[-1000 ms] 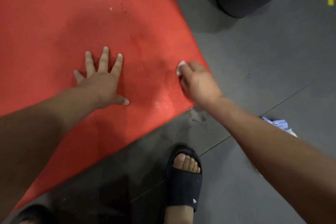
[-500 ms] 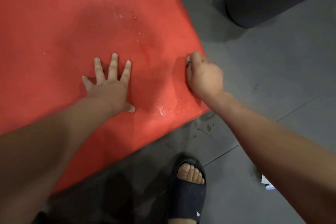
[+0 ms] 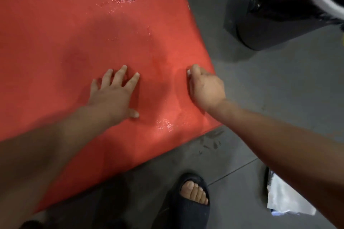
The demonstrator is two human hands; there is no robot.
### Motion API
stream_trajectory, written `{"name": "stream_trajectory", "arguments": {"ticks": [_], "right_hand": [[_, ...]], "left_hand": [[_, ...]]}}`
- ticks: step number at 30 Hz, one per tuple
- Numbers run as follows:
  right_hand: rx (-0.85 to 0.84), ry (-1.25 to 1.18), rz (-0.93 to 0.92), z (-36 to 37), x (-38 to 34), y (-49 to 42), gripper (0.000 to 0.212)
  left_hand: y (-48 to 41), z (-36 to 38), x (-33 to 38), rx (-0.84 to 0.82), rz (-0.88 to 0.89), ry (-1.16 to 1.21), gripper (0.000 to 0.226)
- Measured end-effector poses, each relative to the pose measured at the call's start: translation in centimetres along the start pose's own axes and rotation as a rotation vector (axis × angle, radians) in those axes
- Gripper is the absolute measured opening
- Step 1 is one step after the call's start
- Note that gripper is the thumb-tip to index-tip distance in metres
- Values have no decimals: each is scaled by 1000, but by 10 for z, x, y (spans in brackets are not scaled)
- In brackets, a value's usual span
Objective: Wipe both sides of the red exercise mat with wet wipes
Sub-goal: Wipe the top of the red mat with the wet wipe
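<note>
The red exercise mat (image 3: 74, 33) lies flat on the grey floor and fills the left and middle of the view, with wet shiny patches at its far part and near its front right corner. My left hand (image 3: 113, 93) rests flat on the mat with fingers spread. My right hand (image 3: 205, 87) sits near the mat's right edge, fingers curled round a white wet wipe (image 3: 188, 73) pressed against the mat; only a small white bit of the wipe shows by the fingertips.
A black bin with a bag liner (image 3: 279, 11) stands on the floor at the upper right. A white wipes packet (image 3: 284, 199) lies at the lower right under my forearm. My foot in a black slide sandal (image 3: 191, 199) stands just off the mat's front edge.
My right hand has slid with the wipe along the mat's right edge, and the wipe is now mostly hidden under the fingers. The view has shifted; my left hand stays planted.
</note>
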State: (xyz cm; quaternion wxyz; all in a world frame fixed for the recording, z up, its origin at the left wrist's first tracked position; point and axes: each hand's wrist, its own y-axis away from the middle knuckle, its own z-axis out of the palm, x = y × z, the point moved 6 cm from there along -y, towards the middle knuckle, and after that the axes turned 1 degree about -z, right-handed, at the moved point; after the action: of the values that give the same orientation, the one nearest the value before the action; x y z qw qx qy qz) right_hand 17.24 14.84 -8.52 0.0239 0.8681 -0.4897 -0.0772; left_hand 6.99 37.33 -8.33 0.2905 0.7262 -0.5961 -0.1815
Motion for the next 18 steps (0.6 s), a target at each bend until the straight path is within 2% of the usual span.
{"name": "stream_trajectory", "arguments": {"ticks": [3,4,5,8,9,11,14,15,16,18], "right_hand": [[-23,48,-338,8,-27,24,32],[-12,80,-328,3,-17,21,32],[2,98,-227,-2,0,15,29],[80,100,255,-17,62,-5,22],[86,92,309,-15,65,-7,24],[83,1,160,-8,32,-8,24],[-54,-33,-314,9,-27,12,24],[-77,-7,-363,9,-25,11,22],[-55,5,-321,4,-14,4,17],[52,29,-37,-8,23,-18,14]], "left_hand": [[-13,-16,-8,50,-81,-4,127],[-17,-17,-11,31,-119,4,129],[-20,-16,-13,1,-153,19,131],[-25,-10,-12,-49,-197,45,133],[-26,-9,-11,-50,-199,46,133],[-27,-10,-11,-48,-201,52,133],[-26,-10,-12,-46,-196,48,132],[-26,-10,-12,-49,-193,48,132],[-25,-9,-12,-51,-192,50,132],[-26,-9,-12,-51,-194,57,131]]}}
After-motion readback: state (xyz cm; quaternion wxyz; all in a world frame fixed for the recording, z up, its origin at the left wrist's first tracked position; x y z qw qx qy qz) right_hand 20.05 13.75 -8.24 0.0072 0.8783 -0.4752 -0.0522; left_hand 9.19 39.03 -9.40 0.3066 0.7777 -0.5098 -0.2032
